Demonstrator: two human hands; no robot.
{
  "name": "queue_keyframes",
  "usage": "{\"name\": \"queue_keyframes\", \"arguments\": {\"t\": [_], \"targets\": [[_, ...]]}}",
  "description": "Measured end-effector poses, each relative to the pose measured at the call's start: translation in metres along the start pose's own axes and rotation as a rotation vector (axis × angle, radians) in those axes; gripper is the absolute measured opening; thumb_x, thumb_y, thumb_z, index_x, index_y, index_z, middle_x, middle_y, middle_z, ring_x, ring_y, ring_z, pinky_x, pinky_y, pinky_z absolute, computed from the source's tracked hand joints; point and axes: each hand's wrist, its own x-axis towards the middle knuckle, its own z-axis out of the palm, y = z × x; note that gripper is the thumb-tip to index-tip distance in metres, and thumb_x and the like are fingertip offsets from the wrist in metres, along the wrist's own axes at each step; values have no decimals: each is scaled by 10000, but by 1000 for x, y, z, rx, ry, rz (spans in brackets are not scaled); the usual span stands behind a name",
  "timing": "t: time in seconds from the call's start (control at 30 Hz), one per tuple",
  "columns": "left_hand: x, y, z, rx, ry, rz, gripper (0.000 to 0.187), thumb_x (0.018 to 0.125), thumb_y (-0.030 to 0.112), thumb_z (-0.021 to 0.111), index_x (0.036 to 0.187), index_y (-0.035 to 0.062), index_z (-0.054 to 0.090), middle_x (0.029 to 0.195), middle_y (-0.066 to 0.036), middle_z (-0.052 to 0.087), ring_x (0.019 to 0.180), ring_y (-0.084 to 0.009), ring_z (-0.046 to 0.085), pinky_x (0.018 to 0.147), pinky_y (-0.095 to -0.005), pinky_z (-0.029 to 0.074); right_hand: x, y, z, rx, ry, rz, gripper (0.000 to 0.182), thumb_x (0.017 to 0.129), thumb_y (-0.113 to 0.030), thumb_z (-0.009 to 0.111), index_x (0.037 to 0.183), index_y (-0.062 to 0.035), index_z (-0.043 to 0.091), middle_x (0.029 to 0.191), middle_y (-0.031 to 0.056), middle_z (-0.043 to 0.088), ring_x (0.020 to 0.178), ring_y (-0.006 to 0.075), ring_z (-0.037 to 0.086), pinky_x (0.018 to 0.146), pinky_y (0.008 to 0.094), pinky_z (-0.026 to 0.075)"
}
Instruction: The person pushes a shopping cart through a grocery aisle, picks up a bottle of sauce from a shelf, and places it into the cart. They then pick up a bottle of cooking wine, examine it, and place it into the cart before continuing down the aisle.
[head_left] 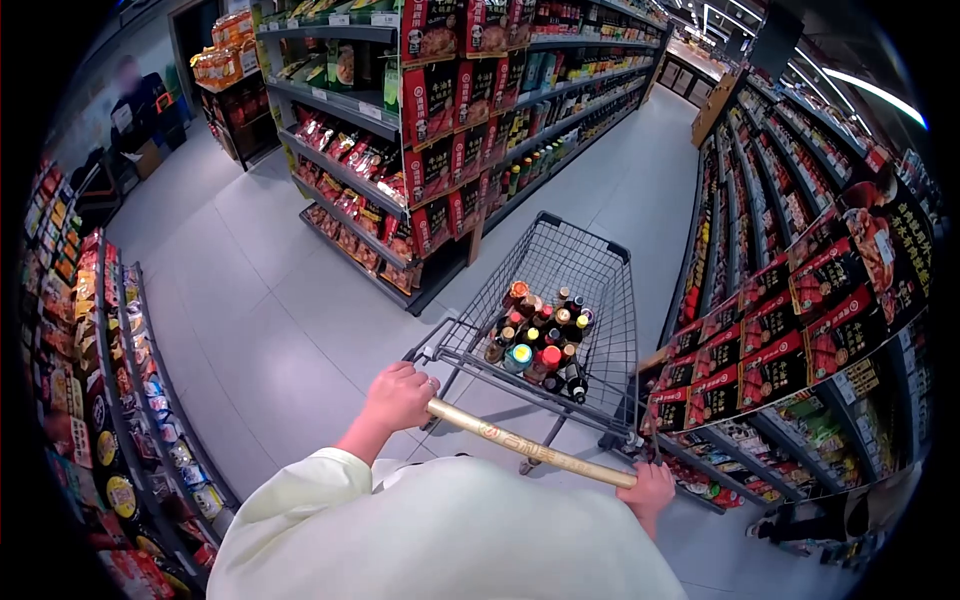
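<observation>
Both of my hands grip the handle (pixel 530 443) of a dark wire shopping cart (pixel 612 300). My left hand (pixel 398 397) wraps around the handle's left end, with a ring on one finger. At the right end, my right hand (pixel 650 486) is closed around the bar. The handle is pale gold with a red mark and lettering. Inside the basket stand several bottles (pixel 545 340) with caps of red, yellow, orange and black, grouped toward the near side. One dark bottle (pixel 575 384) leans at the near right corner.
Ahead runs an aisle floor (pixel 610 170) between a shelf end with red boxed goods (pixel 430 100) and long shelves (pixel 760 190) on the right. Black and red boxes (pixel 790 330) are close to the cart's right side. Packaged snacks (pixel 160 400) line the left. A person (pixel 150 100) is far left.
</observation>
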Motion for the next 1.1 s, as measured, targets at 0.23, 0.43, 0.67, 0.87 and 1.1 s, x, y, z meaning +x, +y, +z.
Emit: {"name": "queue_keyframes", "arguments": {"t": [0.23, 0.43, 0.67, 0.87, 1.1], "targets": [[95, -12, 44, -10, 48, 74, 120, 632, 178, 699, 742, 143, 665, 644, 2, 591, 690, -210, 628, 752, -336, 517, 84, 39, 41, 29, -25, 41, 152, 691, -208, 721, 760, -101, 637, 728, 83, 616, 762, 327, 618, 909, 481, 510], [175, -25, 80, -38, -19, 65, 213, 598, 157, 677, 808, 130, 695, 670, 0, 600, 714, -205, 630, 768, -329, 498, 157, 70, 76, 37, -15, 68, 156, 682, -208, 727, 743, -112, 620, 713, 79, 601, 744, 311, 607, 907, 479, 507], [261, -46, 123, -7, 117, 67, 200, 544, 164, 685, 744, 164, 673, 636, 9, 575, 693, -203, 617, 737, -324, 488, 227, 103, 118, 42, -120, 89, 175, 694, -229, 728, 785, -105, 646, 738, 76, 613, 780, 306, 612, 919, 469, 497], [337, -69, 147, 3, 125, 84, 126, 590, 181, 698, 699, 151, 640, 656, -3, 608, 696, -218, 629, 724, -332, 501, 295, 120, 152, 96, -178, 82, 224, 633, -152, 695, 849, -98, 667, 791, 86, 636, 796, 317, 616, 1003, 469, 462], [421, -97, 175, -3, 76, 99, 108, 647, 172, 699, 684, 131, 607, 634, -14, 580, 681, -232, 611, 733, -344, 494, 368, 143, 193, 50, -297, 97, 182, 739, -209, 712, 894, -117, 684, 817, 64, 647, 850, 276, 622, 1037, 440, 433]]}}
